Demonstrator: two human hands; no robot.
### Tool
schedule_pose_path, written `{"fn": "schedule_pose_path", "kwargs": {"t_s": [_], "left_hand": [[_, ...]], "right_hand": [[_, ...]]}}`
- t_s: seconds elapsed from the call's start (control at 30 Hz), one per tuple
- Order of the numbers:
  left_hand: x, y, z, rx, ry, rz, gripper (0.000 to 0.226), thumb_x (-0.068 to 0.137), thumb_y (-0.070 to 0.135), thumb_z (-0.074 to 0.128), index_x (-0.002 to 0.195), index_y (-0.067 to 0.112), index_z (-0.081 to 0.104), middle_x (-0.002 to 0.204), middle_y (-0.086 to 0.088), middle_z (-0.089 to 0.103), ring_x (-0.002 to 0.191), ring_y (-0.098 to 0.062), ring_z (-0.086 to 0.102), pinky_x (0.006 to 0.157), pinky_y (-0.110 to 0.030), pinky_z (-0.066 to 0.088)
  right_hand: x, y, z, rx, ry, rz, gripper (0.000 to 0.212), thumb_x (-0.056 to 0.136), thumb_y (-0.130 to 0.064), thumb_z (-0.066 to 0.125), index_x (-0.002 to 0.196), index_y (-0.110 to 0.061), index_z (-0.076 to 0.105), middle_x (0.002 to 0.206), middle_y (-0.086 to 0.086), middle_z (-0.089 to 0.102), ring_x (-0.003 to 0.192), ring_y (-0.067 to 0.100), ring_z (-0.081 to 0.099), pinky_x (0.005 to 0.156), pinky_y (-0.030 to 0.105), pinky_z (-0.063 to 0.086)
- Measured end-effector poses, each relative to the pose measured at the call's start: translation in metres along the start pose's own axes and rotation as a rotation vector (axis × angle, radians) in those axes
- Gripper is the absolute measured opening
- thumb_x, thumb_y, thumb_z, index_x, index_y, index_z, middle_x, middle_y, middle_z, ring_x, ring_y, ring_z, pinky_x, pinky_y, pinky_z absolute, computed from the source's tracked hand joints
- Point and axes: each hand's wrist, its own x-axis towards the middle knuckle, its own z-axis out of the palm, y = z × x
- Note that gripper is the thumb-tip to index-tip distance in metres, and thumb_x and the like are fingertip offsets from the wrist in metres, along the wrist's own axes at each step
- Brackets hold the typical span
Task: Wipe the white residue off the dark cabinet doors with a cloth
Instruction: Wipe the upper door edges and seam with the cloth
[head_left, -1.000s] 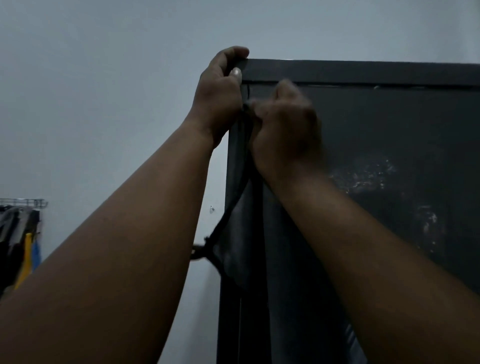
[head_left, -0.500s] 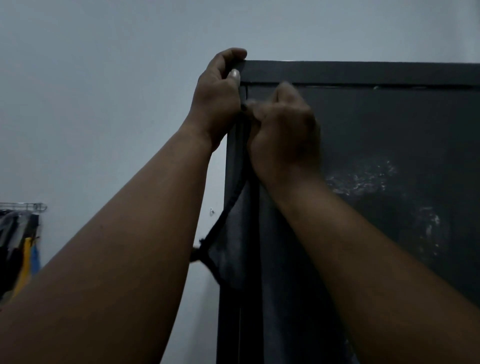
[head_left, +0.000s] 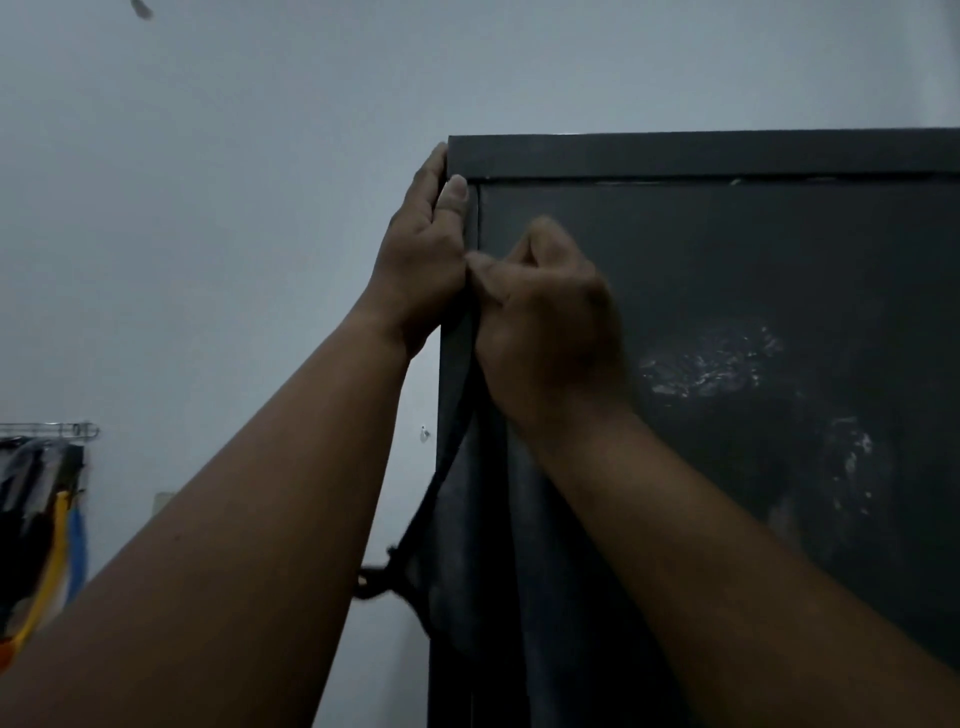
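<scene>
The dark cabinet door (head_left: 727, 249) fills the right half of the view. White residue (head_left: 711, 364) is smeared across its middle, and a second patch (head_left: 852, 457) lies lower right. My left hand (head_left: 421, 260) grips the cabinet's upper left side edge, thumb on the front frame and fingers behind it. My right hand (head_left: 545, 322) is curled into a fist against the door's top left corner, touching my left hand. It holds a dark cloth (head_left: 467, 545) that hangs down along the door's left edge, with a small loop at its lower left.
A pale wall (head_left: 208, 208) lies left of the cabinet. A metal rack (head_left: 47, 431) at far left carries hanging clothes and yellow and blue items (head_left: 62, 545). The cabinet's top frame (head_left: 675, 156) runs across above the door.
My left hand has slid from over the cabinet's top corner down onto its side edge. My right hand stays in place with the cloth.
</scene>
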Motion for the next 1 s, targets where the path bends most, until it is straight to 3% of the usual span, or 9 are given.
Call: {"fn": "schedule_pose_path", "kwargs": {"t_s": [0.1, 0.3, 0.43, 0.6, 0.83, 1.0], "left_hand": [[-0.008, -0.004, -0.002, -0.043, -0.044, -0.019, 0.044, 0.115, 0.027, 0.035, 0.158, 0.021, 0.040, 0.152, 0.003, 0.053, 0.136, -0.010, 0.054, 0.112, -0.032, 0.049], [-0.015, -0.008, -0.008, -0.059, -0.102, -0.050, 0.046, 0.114, 0.026, 0.036, 0.160, 0.021, 0.038, 0.155, 0.003, 0.053, 0.141, -0.012, 0.052, 0.121, -0.040, 0.039], [-0.020, -0.013, -0.010, -0.076, -0.096, -0.079, 0.048, 0.114, 0.026, 0.038, 0.161, 0.018, 0.036, 0.159, 0.001, 0.047, 0.146, -0.012, 0.046, 0.125, -0.040, 0.034], [-0.027, -0.020, -0.013, -0.113, -0.127, -0.066, 0.049, 0.113, 0.026, 0.037, 0.161, 0.018, 0.035, 0.161, 0.001, 0.046, 0.147, -0.012, 0.045, 0.125, -0.040, 0.034], [-0.029, -0.014, -0.010, -0.056, -0.081, -0.030, 0.045, 0.114, 0.022, 0.037, 0.158, 0.019, 0.043, 0.155, 0.005, 0.053, 0.142, -0.008, 0.049, 0.123, -0.037, 0.038], [-0.034, -0.012, -0.010, 0.008, -0.065, -0.024, 0.046, 0.115, 0.021, 0.036, 0.161, 0.017, 0.038, 0.159, 0.004, 0.048, 0.144, -0.006, 0.046, 0.123, -0.033, 0.036]], "right_hand": [[-0.016, 0.003, -0.007, 0.021, 0.006, -0.035, 0.017, 0.101, -0.017, 0.064, 0.097, -0.010, 0.079, 0.080, 0.007, 0.054, 0.066, 0.030, 0.055, 0.065, 0.046, 0.051], [0.035, 0.010, -0.002, -0.062, 0.023, 0.089, 0.027, 0.102, -0.027, 0.055, 0.091, -0.015, 0.076, 0.091, 0.004, 0.053, 0.078, 0.031, 0.058, 0.076, 0.043, 0.052], [0.022, 0.001, 0.005, -0.038, 0.016, 0.056, 0.035, 0.106, -0.026, 0.051, 0.088, -0.008, 0.074, 0.088, 0.005, 0.049, 0.075, 0.027, 0.054, 0.070, 0.040, 0.049], [-0.006, 0.002, -0.006, 0.034, 0.002, -0.037, 0.021, 0.103, -0.022, 0.060, 0.099, -0.015, 0.080, 0.083, 0.005, 0.052, 0.070, 0.028, 0.055, 0.068, 0.047, 0.052], [0.061, 0.005, 0.005, -0.115, -0.038, 0.091, 0.030, 0.103, -0.032, 0.049, 0.105, -0.020, 0.076, 0.111, 0.003, 0.059, 0.097, 0.028, 0.063, 0.082, 0.032, 0.050], [0.023, -0.006, -0.001, -0.112, -0.063, 0.056, 0.034, 0.105, -0.030, 0.049, 0.088, -0.012, 0.072, 0.095, 0.003, 0.048, 0.083, 0.028, 0.056, 0.078, 0.038, 0.049]]}}
